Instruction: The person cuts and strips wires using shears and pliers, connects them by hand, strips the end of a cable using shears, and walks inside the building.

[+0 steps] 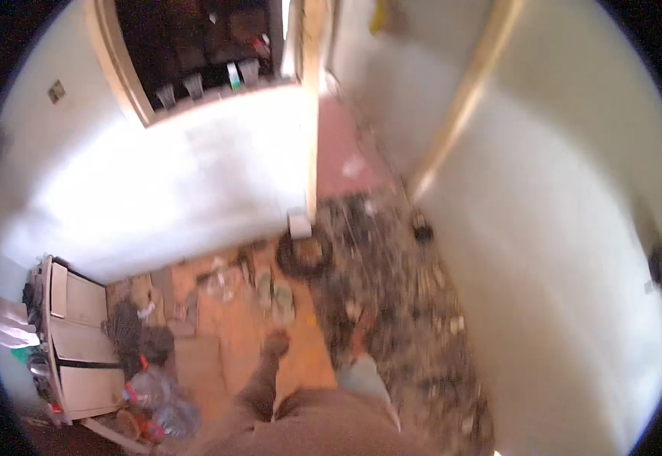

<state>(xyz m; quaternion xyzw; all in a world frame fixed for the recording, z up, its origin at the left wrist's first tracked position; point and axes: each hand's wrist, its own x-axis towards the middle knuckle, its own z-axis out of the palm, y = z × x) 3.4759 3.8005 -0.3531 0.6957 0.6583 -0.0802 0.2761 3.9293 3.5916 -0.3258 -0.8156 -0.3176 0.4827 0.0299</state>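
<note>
My left hand point(274, 343) hangs low in front of my brown shirt point(331, 425), at the end of a dark sleeve, over the orange floor covering point(300, 357). Its fingers are blurred, and I cannot tell whether it holds anything. Nearest ahead of it is a pair of pale slippers point(274, 296). To its right, a light grey trouser leg point(365, 380) and what looks like a bare foot point(361, 330) show on the dark, patterned floor. My right hand does not show.
A tyre-like black ring point(304, 257) lies by the doorway, with a white box point(299, 224) beside it. At left stands a pale cabinet point(84, 342), with a clear plastic bag point(160, 403) near it. Several cups point(194, 85) line the window ledge.
</note>
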